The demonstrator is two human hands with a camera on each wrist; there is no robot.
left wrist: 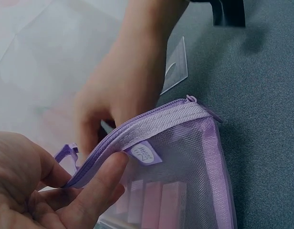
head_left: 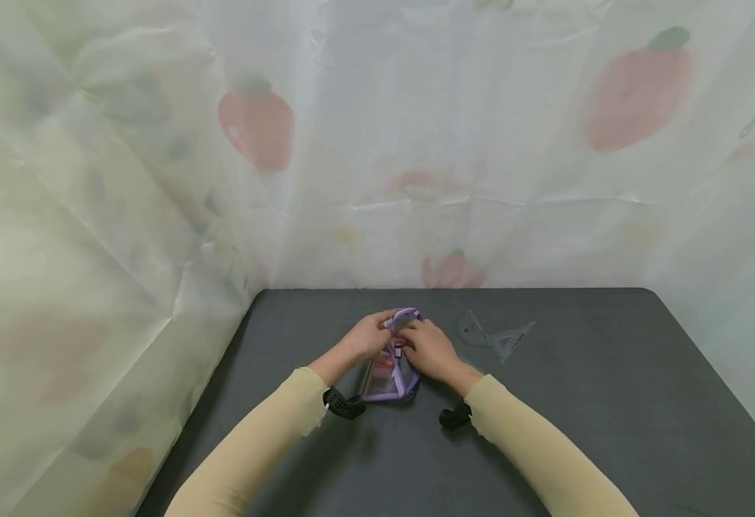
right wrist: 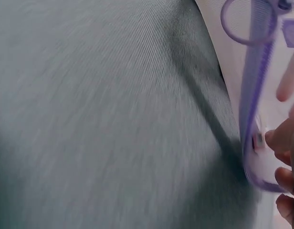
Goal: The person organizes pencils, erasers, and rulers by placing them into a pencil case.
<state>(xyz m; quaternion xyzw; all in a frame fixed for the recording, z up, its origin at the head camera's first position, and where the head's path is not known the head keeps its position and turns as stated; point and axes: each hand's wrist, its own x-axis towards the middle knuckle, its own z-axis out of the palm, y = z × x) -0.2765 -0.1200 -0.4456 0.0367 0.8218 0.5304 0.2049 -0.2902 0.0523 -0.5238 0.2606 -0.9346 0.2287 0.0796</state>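
A purple-edged mesh zip pouch [head_left: 382, 396] stands on the table between both hands, its zipper edge parted. Through the mesh, several pink blocks [left wrist: 172, 202] show inside. My left hand [head_left: 366, 337] pinches the zipper edge, with the thumb [left wrist: 109, 179] on the mesh side. My right hand [head_left: 430, 350] reaches into the pouch's mouth, fingers bent and partly hidden behind the zipper band. Near its fingertips is a small red-and-white piece [right wrist: 258, 141]; I cannot tell whether the fingers grip it. A zipper pull ring [right wrist: 248, 21] hangs from the pouch.
Right of the pouch, a clear protractor [head_left: 472, 330] and a clear set square [head_left: 510, 340] lie on the dark table [head_left: 610, 402]. A white fruit-print curtain [head_left: 364, 143] hangs behind the table and along its left side.
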